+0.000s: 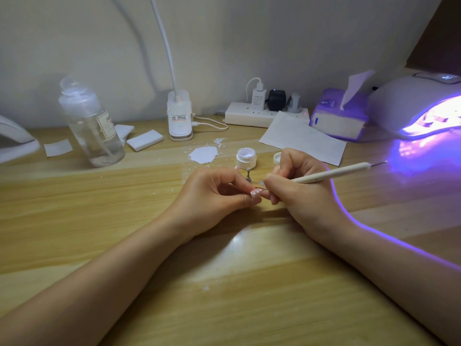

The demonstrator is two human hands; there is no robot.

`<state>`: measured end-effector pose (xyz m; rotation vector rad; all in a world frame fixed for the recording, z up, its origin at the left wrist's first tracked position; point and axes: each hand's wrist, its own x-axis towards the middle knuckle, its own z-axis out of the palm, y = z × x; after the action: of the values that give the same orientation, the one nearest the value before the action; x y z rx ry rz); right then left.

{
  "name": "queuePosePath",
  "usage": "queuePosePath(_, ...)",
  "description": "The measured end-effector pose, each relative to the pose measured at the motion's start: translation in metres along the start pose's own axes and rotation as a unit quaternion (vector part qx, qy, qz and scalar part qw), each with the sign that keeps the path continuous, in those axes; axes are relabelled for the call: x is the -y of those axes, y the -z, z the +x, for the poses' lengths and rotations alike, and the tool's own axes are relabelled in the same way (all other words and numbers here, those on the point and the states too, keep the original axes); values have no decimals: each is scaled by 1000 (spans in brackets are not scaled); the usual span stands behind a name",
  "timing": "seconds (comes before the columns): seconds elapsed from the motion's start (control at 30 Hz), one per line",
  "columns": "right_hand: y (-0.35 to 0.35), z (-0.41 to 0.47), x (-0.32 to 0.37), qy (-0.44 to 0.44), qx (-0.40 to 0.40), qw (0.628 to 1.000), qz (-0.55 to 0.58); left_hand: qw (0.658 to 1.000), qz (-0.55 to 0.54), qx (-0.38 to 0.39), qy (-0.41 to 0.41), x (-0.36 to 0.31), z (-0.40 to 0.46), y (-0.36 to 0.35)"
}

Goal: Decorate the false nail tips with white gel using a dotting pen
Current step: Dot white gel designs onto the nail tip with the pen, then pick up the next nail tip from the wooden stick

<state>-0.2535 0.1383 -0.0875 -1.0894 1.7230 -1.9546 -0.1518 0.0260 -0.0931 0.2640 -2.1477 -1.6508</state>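
- Pink nail tip (255,194) is pinched between thumb & fingers of left hand (214,196), just above the table (124,221); white dots are seen on it.
- Dotting pen (329,174) is gripped like a pencil by right hand (299,186), fingers closed round it; metal end is laid at the tip's upper edge.
- Open gel pot (246,157) is set behind the hands, lid (277,158) just beside it.
- UV lamp (421,108) is lit at far right.

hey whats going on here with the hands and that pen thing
A person is dotting a false nail tip. The left hand pinches the pink tip, which already shows white dots. The right hand holds the dotting pen, its point at the tip. An open jar of white gel stands behind on the table.
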Motion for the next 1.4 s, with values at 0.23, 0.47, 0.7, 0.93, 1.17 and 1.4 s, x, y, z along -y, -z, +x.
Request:
queuePosePath(0.23,2,0,1,48,-88,994,36,999,4,-14,-30,-5,-1,-2)
queuePosePath(0.47,17,8,7,88,-135,987,25,995,45,-53,-75,-8,-3,-2)
queuePosePath(0.7,31,14,0,53,-80,984,-152,973,124,-130,-142,-10,-6,-5)
queuePosePath(0.93,34,13,-12,40,56,949,-307,937,217,-168,-215,-8,-7,-5)
queuePosePath(1.17,36,15,-20,80,143,950,-265,932,252,-156,-210,-8,-7,-7)
queuePosePath(1.4,35,14,-20,93,185,953,-220,920,328,-140,-165,-5,-6,-6)
